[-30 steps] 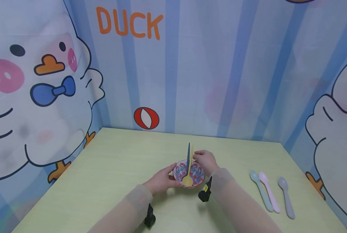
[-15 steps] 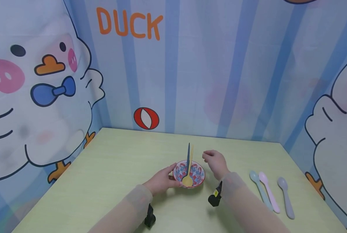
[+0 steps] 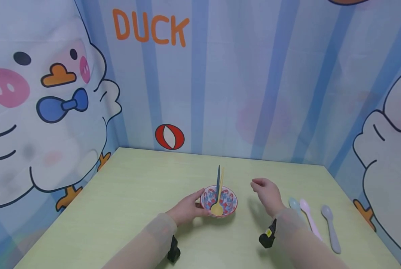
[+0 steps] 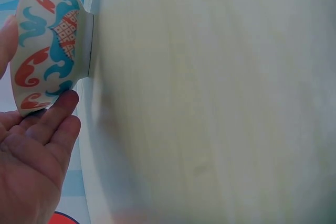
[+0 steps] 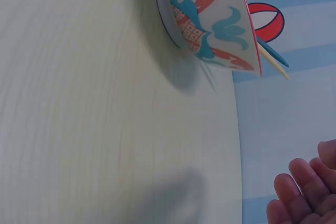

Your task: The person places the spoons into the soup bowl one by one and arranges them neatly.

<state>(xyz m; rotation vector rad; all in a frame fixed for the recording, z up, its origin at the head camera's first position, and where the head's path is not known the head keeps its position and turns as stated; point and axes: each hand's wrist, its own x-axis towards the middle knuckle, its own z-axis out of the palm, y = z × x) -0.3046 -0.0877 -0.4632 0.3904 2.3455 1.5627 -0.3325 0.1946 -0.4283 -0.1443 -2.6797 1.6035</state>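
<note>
A patterned bowl with a red rim is gripped at its left side by my left hand. Red and blue-green motifs cover its outer wall, seen in the left wrist view, where fingers press the bowl's side. In the bowl lean a yellow spoon and a dark blue spoon, handles up beyond the far rim; the blue one's head is mostly hidden by the yellow one. To the right of the bowl, my right hand hangs above the table, fingers loosely curled, holding nothing.
On the table, right side, lie a pale green spoon, partly hidden by the right sleeve, a pink spoon and a grey-purple spoon. A printed duck curtain stands behind the table's far edge.
My right hand has moved away from the spoon handles, rightward toward the loose spoons, its sleeve now covering part of the green one. My left hand and the bowl have stayed put.
</note>
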